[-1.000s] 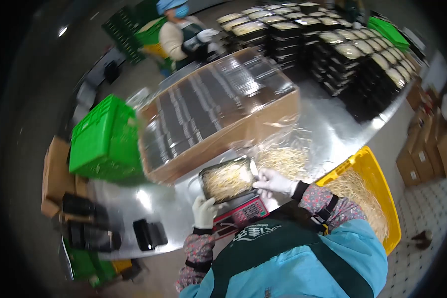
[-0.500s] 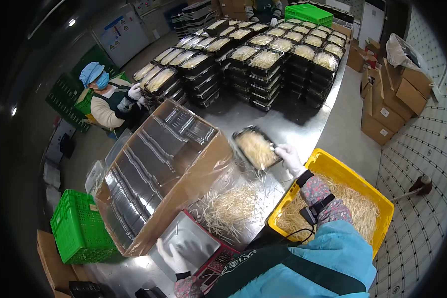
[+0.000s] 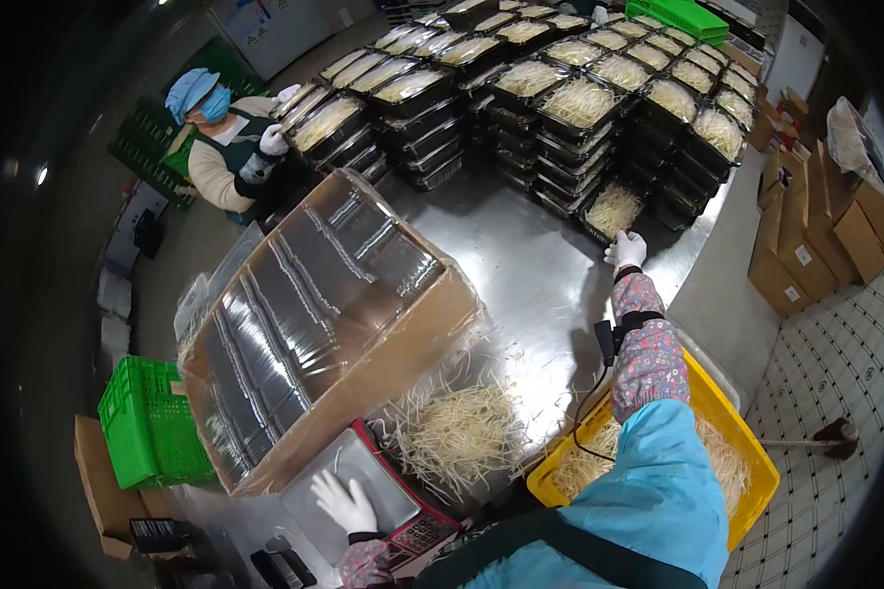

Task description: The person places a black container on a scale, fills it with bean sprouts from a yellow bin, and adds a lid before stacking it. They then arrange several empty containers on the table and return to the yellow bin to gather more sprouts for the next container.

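Note:
My right hand, in a white glove, is stretched far forward and grips the near edge of a black plastic tray of bean sprouts. That tray is low over the metal table, right against the front of the stacked trays. My left hand, also gloved, has its fingers spread over the metal plate of a red weighing scale and holds nothing. Beside the scale lies a loose heap of bean sprouts on the table.
A cardboard box of nested black trays stands left of the heap. At right is a yellow crate of sprouts, partly hidden by my arm. A green crate stands at left. A co-worker handles trays across the table.
My right hand has carried the sprout tray forward and right, up to the stacks. My left hand stays over the scale, its fingers spread. The whole view has shifted somewhat.

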`<state>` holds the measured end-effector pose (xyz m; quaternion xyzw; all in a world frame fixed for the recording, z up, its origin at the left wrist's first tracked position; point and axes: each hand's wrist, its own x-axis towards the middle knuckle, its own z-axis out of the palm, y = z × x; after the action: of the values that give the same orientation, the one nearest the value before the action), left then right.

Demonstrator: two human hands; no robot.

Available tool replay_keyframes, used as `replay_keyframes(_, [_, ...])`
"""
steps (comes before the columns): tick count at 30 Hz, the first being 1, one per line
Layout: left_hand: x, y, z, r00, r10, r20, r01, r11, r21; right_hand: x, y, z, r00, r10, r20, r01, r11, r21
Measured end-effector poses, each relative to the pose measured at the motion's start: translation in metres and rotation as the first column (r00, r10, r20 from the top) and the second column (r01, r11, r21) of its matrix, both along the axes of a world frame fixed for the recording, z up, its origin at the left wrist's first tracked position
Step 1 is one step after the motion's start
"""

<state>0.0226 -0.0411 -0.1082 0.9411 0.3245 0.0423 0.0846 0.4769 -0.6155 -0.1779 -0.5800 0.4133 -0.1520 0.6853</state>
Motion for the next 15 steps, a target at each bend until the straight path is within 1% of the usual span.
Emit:
replay_keyframes(1, [0.016, -0.026, 0.002, 0.988, -0.137, 0.067, 0.14, 0.99, -0.034, -0.003, 0.0, -0.003, 0.998, 0.025, 0.057, -0.026, 0.999, 0.021])
replay_keyframes(2, [0.044, -0.064, 0.028, 0.959, -0.265, 0.104, 0.277, 0.952, -0.127, -0.009, 0.002, -0.007, 0.992, 0.056, 0.113, -0.061, 0.997, 0.046])
replay_keyframes(3, [0.058, -0.082, 0.033, 0.872, -0.471, 0.131, 0.488, 0.849, -0.202, -0.015, 0.005, -0.008, 0.991, 0.017, 0.135, -0.027, 0.997, 0.077])
replay_keyframes(4, [0.074, -0.111, 0.062, 0.813, -0.575, 0.094, 0.564, 0.736, -0.375, -0.02, 0.007, -0.011, 0.989, -0.006, 0.149, -0.011, 0.994, 0.113])
replay_keyframes(5, [0.07, -0.124, 0.028, 0.746, -0.6, 0.288, 0.644, 0.539, -0.543, -0.029, 0.005, -0.024, 0.972, -0.028, 0.232, -0.007, 0.989, 0.147])
replay_keyframes(6, [0.067, -0.143, 0.015, 0.687, -0.621, 0.378, 0.68, 0.366, -0.635, -0.024, -0.019, -0.056, 0.953, 0.098, 0.287, -0.154, 0.972, 0.176])
replay_keyframes(7, [0.072, -0.153, 0.035, 0.53, -0.737, 0.42, 0.791, 0.25, -0.559, -0.024, -0.029, -0.067, 0.959, 0.137, 0.248, -0.181, 0.97, 0.162])
replay_keyframes(8, [0.071, -0.15, 0.029, 0.377, -0.834, 0.404, 0.885, 0.196, -0.422, -0.018, -0.053, -0.092, 0.926, 0.278, 0.255, -0.309, 0.947, 0.089])
replay_keyframes(9, [0.07, -0.142, 0.037, 0.411, -0.783, 0.467, 0.886, 0.222, -0.407, -0.037, -0.038, -0.059, 0.925, 0.311, 0.22, -0.341, 0.933, 0.112])
replay_keyframes(10, [0.067, -0.129, 0.051, 0.424, -0.732, 0.533, 0.893, 0.241, -0.38, -0.037, -0.044, -0.055, 0.912, 0.322, 0.255, -0.375, 0.906, 0.197])
replay_keyframes(11, [0.059, -0.107, 0.062, 0.498, -0.641, 0.583, 0.867, 0.383, -0.319, -0.044, -0.049, -0.047, 0.891, 0.362, 0.273, -0.406, 0.906, 0.123])
replay_keyframes(12, [0.048, -0.084, 0.073, 0.54, -0.549, 0.638, 0.821, 0.51, -0.256, -0.045, -0.056, -0.041, 0.889, 0.363, 0.279, -0.417, 0.894, 0.166])
replay_keyframes(13, [0.035, -0.056, 0.072, 0.594, -0.453, 0.665, 0.714, 0.678, -0.176, -0.054, -0.047, -0.024, 0.89, 0.357, 0.284, -0.409, 0.899, 0.153])
replay_keyframes(14, [0.015, -0.028, 0.073, 0.677, -0.306, 0.669, 0.518, 0.844, -0.138, -0.071, -0.024, 0.009, 0.903, 0.327, 0.278, -0.379, 0.912, 0.159])
replay_keyframes(15, [-0.007, 0.007, 0.068, 0.738, -0.174, 0.652, 0.306, 0.947, -0.093, -0.082, -0.01, 0.028, 0.895, 0.335, 0.293, -0.388, 0.91, 0.144])
